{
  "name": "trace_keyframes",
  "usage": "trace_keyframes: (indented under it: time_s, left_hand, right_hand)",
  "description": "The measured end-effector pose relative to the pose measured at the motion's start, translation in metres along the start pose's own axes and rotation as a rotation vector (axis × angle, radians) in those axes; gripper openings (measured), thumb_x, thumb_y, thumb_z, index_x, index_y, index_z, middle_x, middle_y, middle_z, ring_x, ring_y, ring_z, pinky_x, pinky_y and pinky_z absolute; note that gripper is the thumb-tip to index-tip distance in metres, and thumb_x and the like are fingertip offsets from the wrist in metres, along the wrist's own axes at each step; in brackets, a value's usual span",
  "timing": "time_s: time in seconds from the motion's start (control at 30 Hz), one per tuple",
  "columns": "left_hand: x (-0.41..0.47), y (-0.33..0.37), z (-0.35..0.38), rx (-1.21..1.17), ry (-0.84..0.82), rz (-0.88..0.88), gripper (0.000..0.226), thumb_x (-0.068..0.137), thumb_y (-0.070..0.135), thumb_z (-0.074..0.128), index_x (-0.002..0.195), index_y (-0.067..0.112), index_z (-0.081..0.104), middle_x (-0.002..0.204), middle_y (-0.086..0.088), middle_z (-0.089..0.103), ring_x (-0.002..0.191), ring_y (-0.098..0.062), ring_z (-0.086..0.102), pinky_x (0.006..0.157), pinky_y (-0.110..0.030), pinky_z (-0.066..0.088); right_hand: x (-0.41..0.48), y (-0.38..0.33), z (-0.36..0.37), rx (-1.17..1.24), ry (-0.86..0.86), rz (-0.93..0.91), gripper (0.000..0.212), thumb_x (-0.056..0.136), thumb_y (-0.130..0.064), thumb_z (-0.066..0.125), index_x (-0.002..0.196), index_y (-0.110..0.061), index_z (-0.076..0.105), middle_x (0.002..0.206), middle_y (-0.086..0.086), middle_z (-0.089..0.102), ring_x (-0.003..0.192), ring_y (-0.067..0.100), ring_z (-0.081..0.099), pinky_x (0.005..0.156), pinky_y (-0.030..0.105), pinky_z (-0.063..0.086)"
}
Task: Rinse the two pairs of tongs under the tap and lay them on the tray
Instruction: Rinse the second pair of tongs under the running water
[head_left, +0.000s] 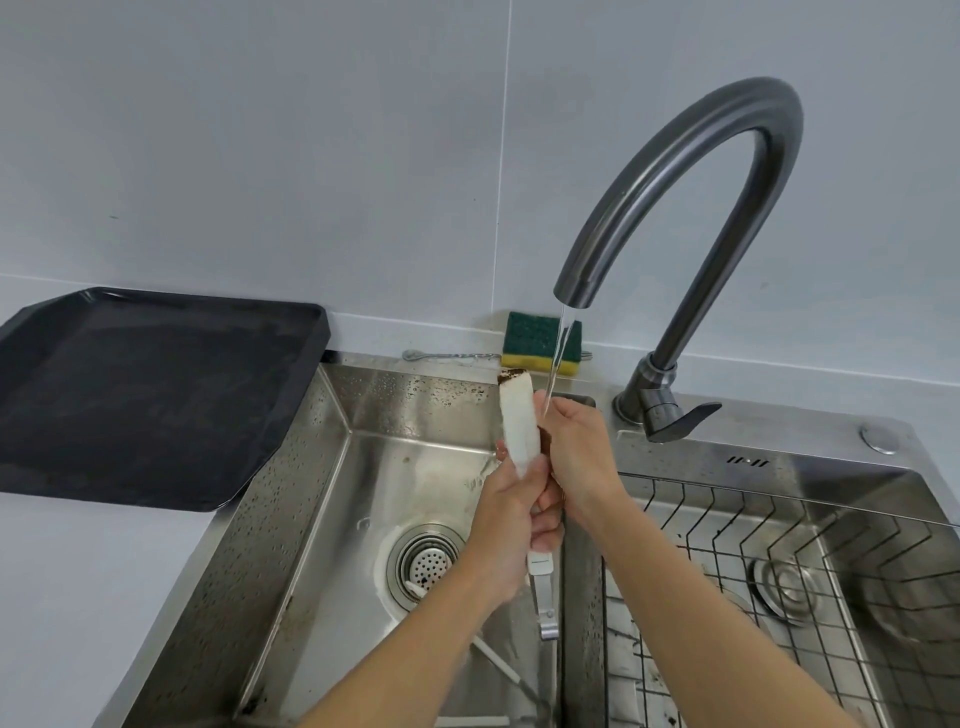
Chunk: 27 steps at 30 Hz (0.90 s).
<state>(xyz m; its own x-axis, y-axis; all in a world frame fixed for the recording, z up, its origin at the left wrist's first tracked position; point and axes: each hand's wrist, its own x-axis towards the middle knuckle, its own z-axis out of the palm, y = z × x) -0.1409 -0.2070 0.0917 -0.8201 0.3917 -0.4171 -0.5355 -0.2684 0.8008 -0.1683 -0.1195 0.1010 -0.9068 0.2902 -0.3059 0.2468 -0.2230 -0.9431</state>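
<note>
Over the left sink basin (332, 499) I hold one pair of tongs (519, 423) upright; its white tip is smeared brown at the top. My left hand (511, 519) grips the handle, whose metal end hangs down below the fist. My right hand (576, 452) closes on the tongs' other arm, right under the water stream (558, 353) running from the dark curved tap (675, 171). A second pair of tongs (496, 662) lies on the basin floor, mostly hidden by my left forearm. The black tray (150, 395) sits on the counter at the left with nothing on it.
A green and yellow sponge (535, 340) and a thin metal utensil (447, 356) rest on the sink's back ledge. The right basin holds a black wire basket (753, 519). The tap lever (680, 421) points right. A drain strainer (428, 564) sits in the left basin.
</note>
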Motion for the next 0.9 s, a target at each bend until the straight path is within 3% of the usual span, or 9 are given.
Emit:
trace_keyframes:
  time_s: [0.17,0.23,0.33,0.43,0.53,0.63,0.73,0.83,0.9]
  left_hand:
    - [0.003,0.005,-0.004,0.030,0.015,0.004,0.033,0.099,0.025,0.042,0.068,0.018,0.045,0.044,0.008,0.031,0.034,-0.003,0.025,0.033,-0.016,0.020]
    - [0.003,0.004,-0.004,0.058,0.011,-0.014,0.032,0.099,0.025,0.042,0.069,0.017,0.046,0.044,0.007,0.031,0.034,-0.004,0.025,0.034,-0.016,0.019]
    - [0.001,0.000,-0.001,0.033,0.017,-0.025,0.019,0.099,0.019,0.042,0.082,0.016,0.049,0.045,0.006,0.031,0.035,-0.005,0.025,0.036,-0.017,0.018]
    - [-0.001,-0.004,0.000,-0.006,0.012,-0.050,0.027,0.099,0.016,0.040,0.073,0.016,0.047,0.044,0.006,0.031,0.034,-0.005,0.025,0.034,-0.016,0.019]
    - [-0.007,-0.009,-0.001,-0.012,0.030,-0.065,0.031,0.100,0.021,0.042,0.069,0.018,0.044,0.045,0.007,0.029,0.034,-0.004,0.023,0.033,-0.015,0.018]
    - [-0.010,-0.014,-0.001,0.026,0.074,-0.088,0.031,0.100,0.025,0.042,0.070,0.019,0.043,0.046,0.008,0.028,0.035,-0.004,0.021,0.033,-0.016,0.016]
    - [-0.009,-0.014,0.000,0.077,0.104,-0.105,0.028,0.100,0.029,0.041,0.073,0.020,0.044,0.045,0.009,0.028,0.034,-0.003,0.021,0.032,-0.016,0.018]
    - [-0.011,-0.015,0.001,0.104,0.102,-0.137,0.025,0.100,0.026,0.040,0.077,0.018,0.044,0.045,0.009,0.029,0.034,-0.003,0.022,0.032,-0.017,0.018]
    - [-0.013,-0.017,0.002,0.122,0.093,-0.151,0.025,0.100,0.023,0.040,0.076,0.018,0.044,0.047,0.008,0.030,0.035,-0.004,0.023,0.033,-0.017,0.018]
  right_hand:
    - [-0.006,0.001,-0.002,-0.013,-0.124,-0.001,0.007,0.088,-0.010,0.062,0.088,-0.003,0.062,0.074,0.012,0.073,0.069,0.023,0.070,0.064,0.032,0.057]
    - [-0.004,0.004,0.000,-0.054,-0.041,-0.006,0.019,0.085,-0.012,0.065,0.088,0.005,0.060,0.070,0.017,0.070,0.061,0.023,0.067,0.057,0.033,0.057]
    - [-0.003,0.004,0.005,-0.075,0.051,-0.034,0.045,0.084,-0.031,0.068,0.076,0.010,0.053,0.075,0.038,0.059,0.061,0.031,0.061,0.063,0.051,0.054]
    - [-0.002,0.005,0.004,-0.009,0.040,0.032,0.035,0.087,-0.033,0.064,0.076,-0.001,0.058,0.067,0.026,0.057,0.059,0.031,0.061,0.063,0.050,0.054]
    - [-0.005,0.010,-0.002,0.022,-0.049,0.110,0.032,0.091,-0.026,0.059,0.079,0.004,0.059,0.063,0.019,0.067,0.056,0.026,0.066,0.058,0.036,0.057]
    - [-0.009,0.016,-0.008,0.044,-0.123,0.171,0.023,0.093,-0.013,0.054,0.075,0.000,0.060,0.069,0.015,0.071,0.061,0.022,0.067,0.065,0.034,0.058]
    - [-0.013,0.018,-0.008,0.066,-0.165,0.196,0.004,0.088,0.001,0.057,0.086,0.001,0.061,0.078,0.013,0.071,0.068,0.019,0.068,0.068,0.032,0.058]
    - [-0.012,0.018,-0.008,0.068,-0.139,0.213,0.021,0.081,0.003,0.064,0.101,0.002,0.057,0.081,0.015,0.068,0.065,0.020,0.068,0.068,0.037,0.057]
    - [-0.012,0.017,-0.007,0.031,-0.115,0.218,0.014,0.083,-0.002,0.064,0.095,0.001,0.057,0.075,0.014,0.065,0.059,0.021,0.065,0.068,0.040,0.056]
